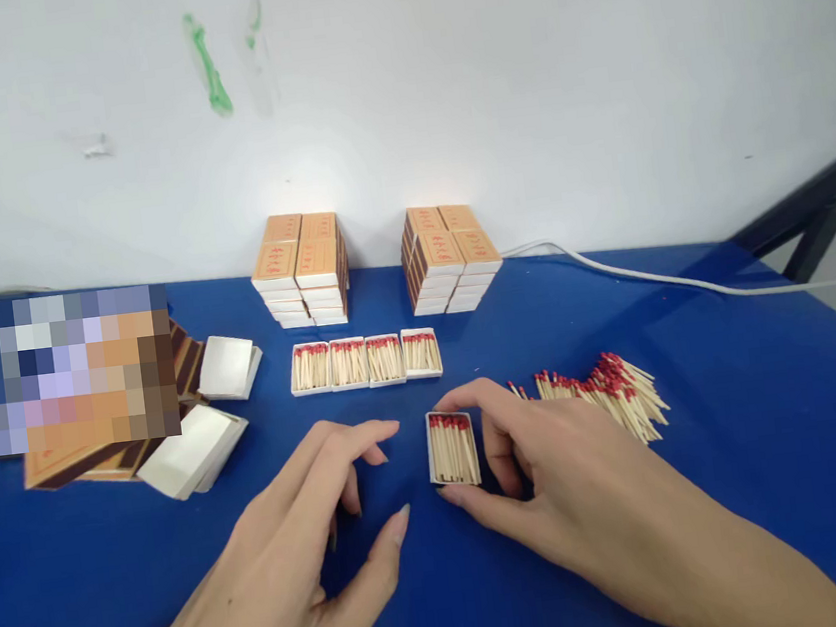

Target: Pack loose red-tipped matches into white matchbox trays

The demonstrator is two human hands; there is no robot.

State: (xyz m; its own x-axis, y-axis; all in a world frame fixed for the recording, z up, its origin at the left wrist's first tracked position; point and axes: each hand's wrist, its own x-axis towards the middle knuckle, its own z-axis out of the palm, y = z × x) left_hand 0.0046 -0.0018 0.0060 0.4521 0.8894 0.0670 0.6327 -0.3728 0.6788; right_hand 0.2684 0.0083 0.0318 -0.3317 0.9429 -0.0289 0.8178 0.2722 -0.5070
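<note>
A small white tray full of red-tipped matches lies on the blue table. My right hand curls round it, thumb at its near end and index finger over its far end. My left hand rests on the cloth just left of the tray, fingers bent and apart, holding nothing. A row of several filled match trays sits behind both hands. A loose heap of matches lies to the right of my right hand.
Two stacks of orange matchboxes stand against the white wall. Empty white sleeves and brown-edged box covers lie at the left beside a blurred patch. A white cable runs along the back right.
</note>
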